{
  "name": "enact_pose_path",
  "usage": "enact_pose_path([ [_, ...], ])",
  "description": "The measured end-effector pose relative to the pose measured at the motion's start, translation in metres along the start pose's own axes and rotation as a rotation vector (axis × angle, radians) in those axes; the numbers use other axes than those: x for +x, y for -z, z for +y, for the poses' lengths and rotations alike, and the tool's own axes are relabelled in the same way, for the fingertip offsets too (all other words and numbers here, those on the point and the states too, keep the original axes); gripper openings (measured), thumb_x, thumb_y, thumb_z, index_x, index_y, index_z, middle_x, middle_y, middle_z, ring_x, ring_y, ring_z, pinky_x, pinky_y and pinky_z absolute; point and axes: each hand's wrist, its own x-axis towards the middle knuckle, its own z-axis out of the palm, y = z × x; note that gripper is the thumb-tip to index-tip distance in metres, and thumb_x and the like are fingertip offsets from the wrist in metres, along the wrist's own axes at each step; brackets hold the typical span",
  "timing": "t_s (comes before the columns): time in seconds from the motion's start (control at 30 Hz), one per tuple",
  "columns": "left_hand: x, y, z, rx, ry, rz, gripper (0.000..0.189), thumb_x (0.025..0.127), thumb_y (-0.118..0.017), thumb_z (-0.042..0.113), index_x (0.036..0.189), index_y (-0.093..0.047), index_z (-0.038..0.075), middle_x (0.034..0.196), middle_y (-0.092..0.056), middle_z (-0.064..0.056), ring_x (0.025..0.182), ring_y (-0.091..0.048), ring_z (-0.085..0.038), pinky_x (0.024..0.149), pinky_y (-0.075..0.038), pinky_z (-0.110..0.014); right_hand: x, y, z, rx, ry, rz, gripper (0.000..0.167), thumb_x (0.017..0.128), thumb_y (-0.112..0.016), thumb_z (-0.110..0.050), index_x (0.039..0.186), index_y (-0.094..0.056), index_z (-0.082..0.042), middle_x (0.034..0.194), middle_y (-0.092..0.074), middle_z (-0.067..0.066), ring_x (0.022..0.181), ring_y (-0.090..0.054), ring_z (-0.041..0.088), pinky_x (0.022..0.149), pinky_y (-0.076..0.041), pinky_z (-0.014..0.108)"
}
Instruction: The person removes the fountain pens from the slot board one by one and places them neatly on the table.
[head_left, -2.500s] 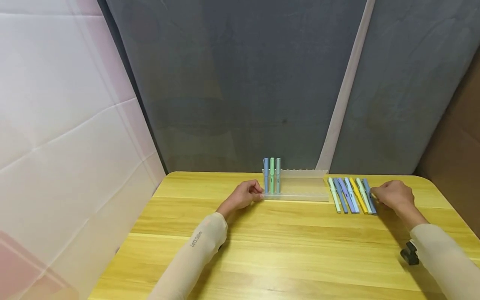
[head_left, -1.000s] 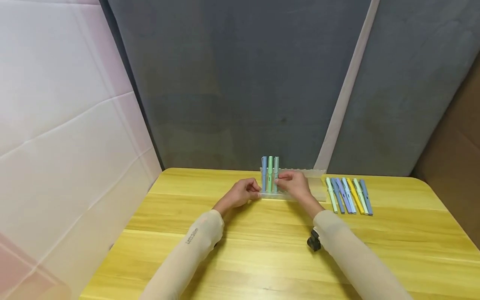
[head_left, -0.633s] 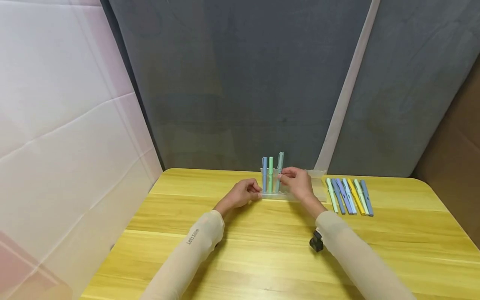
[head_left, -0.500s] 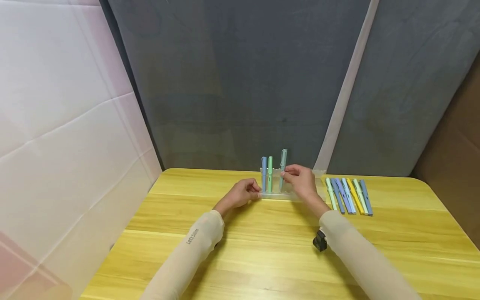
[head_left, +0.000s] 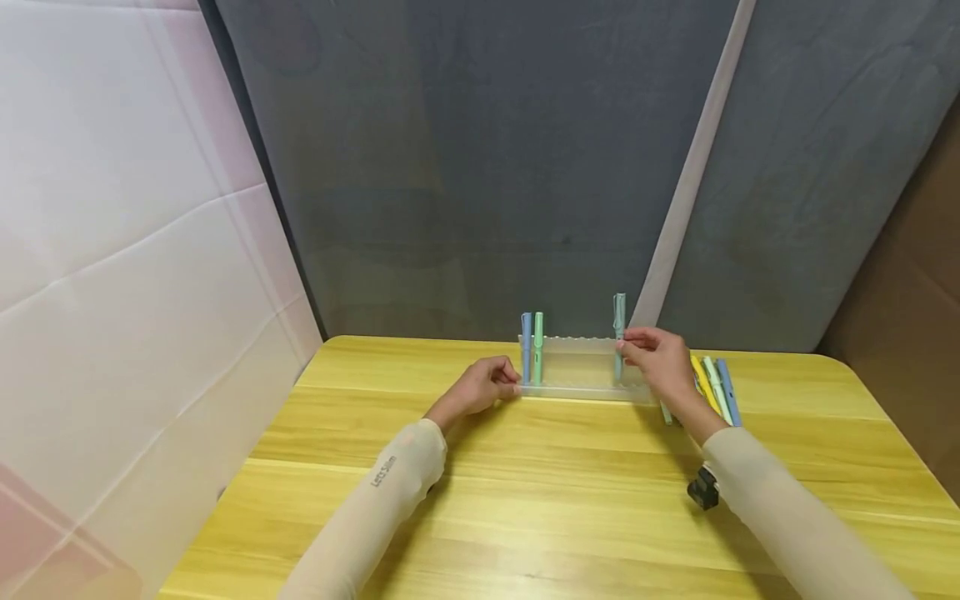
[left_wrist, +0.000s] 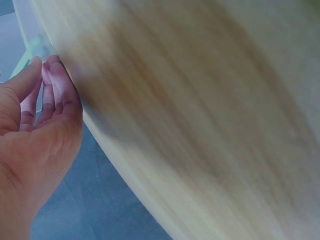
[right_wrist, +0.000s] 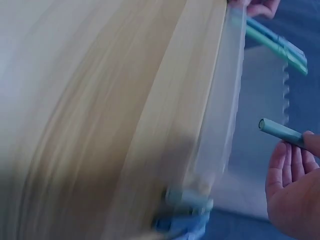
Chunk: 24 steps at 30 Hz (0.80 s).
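Note:
A clear plastic pen rack (head_left: 581,392) stands near the table's back edge. My left hand (head_left: 483,387) pinches its left front corner; the left wrist view shows thumb and fingertips meeting there. A blue pen (head_left: 527,350) and a light green pen (head_left: 538,354) stand upright side by side in the rack's left end. Between the thumb and fingers of my right hand (head_left: 662,368) is a grey-green capped pen (head_left: 619,312), held nearly upright over the rack's right part. In the right wrist view, the held pen's lower end (right_wrist: 267,125) points free of the rack.
Right of the rack, several pens lie in a row, partly hidden behind my right hand; a yellow pen (head_left: 703,382), a pale green pen (head_left: 717,390) and a blue pen (head_left: 729,393) show. A grey curtain (head_left: 480,167) hangs behind the wooden table (head_left: 525,500).
My right hand came from the lying pens to the rack, gripped the standing grey-green pen, lifted it out and carried it right. The left hand has stayed at the rack's corner.

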Motion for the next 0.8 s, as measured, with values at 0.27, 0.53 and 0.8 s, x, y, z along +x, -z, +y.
enact_pose_path([
  [0.27, -0.001, 0.002, -0.001, 0.006, -0.002, 0.003, 0.010, 0.095, -0.076, 0.005, 0.101, -0.068, 0.004, 0.094, -0.068, -0.006, 0.084, -0.057, -0.014, 0.073, -0.047, -0.023, -0.010, 0.047, 0.019, -0.094, -0.008, 0.075, 0.033, 0.102, -0.071, -0.026, 0.121, -0.073, 0.001, 0.095, -0.076, -0.006, 0.076, -0.067, -0.006, 0.073, -0.059, 0.016],
  [0.53, 0.000, 0.002, -0.004, 0.011, -0.008, 0.011, 0.010, 0.095, -0.076, 0.004, 0.100, -0.068, 0.004, 0.092, -0.067, -0.005, 0.083, -0.056, -0.014, 0.072, -0.047, -0.023, -0.017, 0.093, 0.042, -0.155, -0.112, 0.108, 0.040, 0.104, -0.068, -0.030, 0.128, -0.069, 0.003, 0.083, -0.066, -0.025, 0.072, -0.069, -0.006, 0.070, -0.060, 0.020],
  [0.8, 0.001, 0.002, -0.003, 0.008, -0.012, 0.012, 0.010, 0.095, -0.076, 0.002, 0.100, -0.067, 0.003, 0.093, -0.068, -0.007, 0.083, -0.057, -0.014, 0.071, -0.048, -0.022, -0.019, 0.129, 0.062, -0.232, -0.202, 0.084, 0.047, 0.105, -0.066, -0.031, 0.130, -0.065, 0.009, 0.082, -0.067, -0.021, 0.066, -0.067, -0.007, 0.065, -0.060, 0.021],
])
